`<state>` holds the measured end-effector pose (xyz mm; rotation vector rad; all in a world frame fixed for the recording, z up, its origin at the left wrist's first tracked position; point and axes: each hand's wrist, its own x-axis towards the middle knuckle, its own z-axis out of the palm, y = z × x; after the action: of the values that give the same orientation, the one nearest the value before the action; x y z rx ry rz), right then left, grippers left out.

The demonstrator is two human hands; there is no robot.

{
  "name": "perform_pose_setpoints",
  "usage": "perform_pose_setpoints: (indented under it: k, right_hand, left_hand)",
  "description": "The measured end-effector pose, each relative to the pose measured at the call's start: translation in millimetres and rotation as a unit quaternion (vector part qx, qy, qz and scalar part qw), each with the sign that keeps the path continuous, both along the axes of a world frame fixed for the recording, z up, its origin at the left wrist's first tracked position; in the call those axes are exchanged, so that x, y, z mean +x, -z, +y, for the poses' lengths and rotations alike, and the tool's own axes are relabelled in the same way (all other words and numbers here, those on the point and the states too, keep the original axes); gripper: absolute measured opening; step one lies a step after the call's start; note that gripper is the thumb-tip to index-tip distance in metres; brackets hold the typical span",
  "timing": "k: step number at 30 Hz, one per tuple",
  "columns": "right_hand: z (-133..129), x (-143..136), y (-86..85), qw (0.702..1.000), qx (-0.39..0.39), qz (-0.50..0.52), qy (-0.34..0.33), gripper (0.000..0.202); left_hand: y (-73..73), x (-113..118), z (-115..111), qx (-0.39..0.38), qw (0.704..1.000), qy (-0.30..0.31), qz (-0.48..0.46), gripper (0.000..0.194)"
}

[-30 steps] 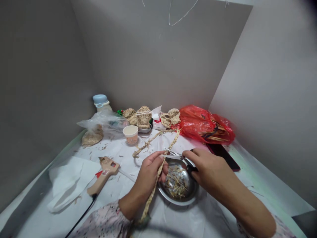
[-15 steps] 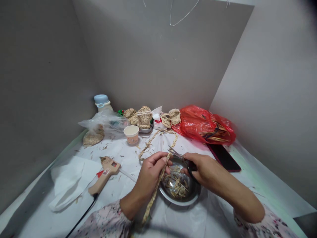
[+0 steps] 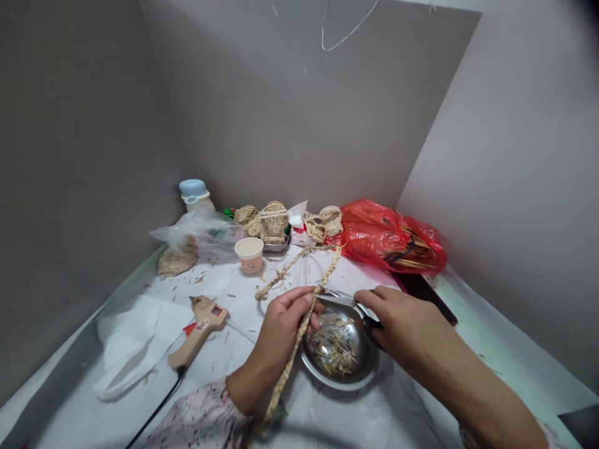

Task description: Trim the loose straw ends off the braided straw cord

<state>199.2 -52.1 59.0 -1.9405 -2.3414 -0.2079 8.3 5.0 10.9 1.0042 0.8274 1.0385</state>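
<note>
A long braided straw cord (image 3: pixel 291 357) runs through my left hand (image 3: pixel 285 321), pinched between thumb and fingers. From there it loops back over the cloth, and its other part hangs down toward me. My right hand (image 3: pixel 397 312) grips black-handled scissors (image 3: pixel 340 300), their blades parted and pointing left at the cord just above my left fingers. Under both hands sits a round metal bowl (image 3: pixel 369 374) holding straw clippings (image 3: pixel 333 349). Whether the blades touch the cord I cannot tell.
A glue gun (image 3: pixel 199 333) with a black cable lies left beside white tissue (image 3: pixel 128 337). Behind stand a paper cup (image 3: pixel 249 254), woven straw pieces (image 3: pixel 274 224), a clear plastic bag (image 3: pixel 206 227), a blue-capped bottle (image 3: pixel 194 194) and a red bag (image 3: pixel 374 234). A dark tablet-like slab (image 3: pixel 430 296) lies right.
My right hand has turned and moved slightly right, and the scissor blades now lie flatter and lower by the cord. My left hand keeps its pinch on the cord.
</note>
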Motion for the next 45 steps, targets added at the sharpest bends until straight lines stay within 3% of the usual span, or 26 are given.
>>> perform_pose_setpoints:
  k: [9,20,45]
  right_hand:
    - [4,-5,-1.2,0.998,0.002,-0.057,0.026,0.030]
    - [10,-5,9.3,0.996,0.035,-0.078,0.020,0.023]
    - [12,0,2.5,0.999,-0.014,-0.036,0.003,0.023]
  left_hand:
    - [2.4,1,0,0.014,0.999,0.042,0.015,0.020]
    - [6.0,-1,6,-0.010,0.997,0.067,0.024,0.024]
    - [0.7,2,3,-0.029,0.997,0.052,0.044,0.023]
